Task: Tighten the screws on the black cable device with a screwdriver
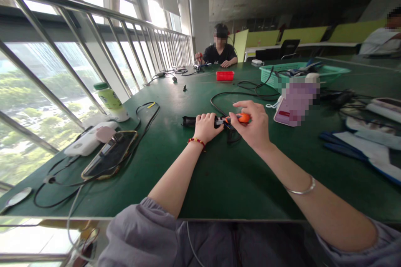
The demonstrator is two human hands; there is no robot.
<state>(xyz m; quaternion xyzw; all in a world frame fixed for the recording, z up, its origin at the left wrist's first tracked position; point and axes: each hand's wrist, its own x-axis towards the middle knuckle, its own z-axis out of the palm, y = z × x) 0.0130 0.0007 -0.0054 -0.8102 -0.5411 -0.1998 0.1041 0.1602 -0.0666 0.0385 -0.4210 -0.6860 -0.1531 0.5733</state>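
My left hand (206,127) is closed over a long black device (189,121) that lies flat on the green table (219,175); its end sticks out to the left of my fingers. My right hand (253,123) grips an orange-handled screwdriver (242,117), whose tip points left at the black device right beside my left hand. A black cable (219,98) loops away from the device toward the back of the table.
At left lie a phone in a gold case (109,154), a white pack (89,139), a green-capped bottle (110,99) and black cables. A red box (224,75) and a teal basket (300,73) stand farther back. A person sits at the far end; blue-white cloth lies at right.
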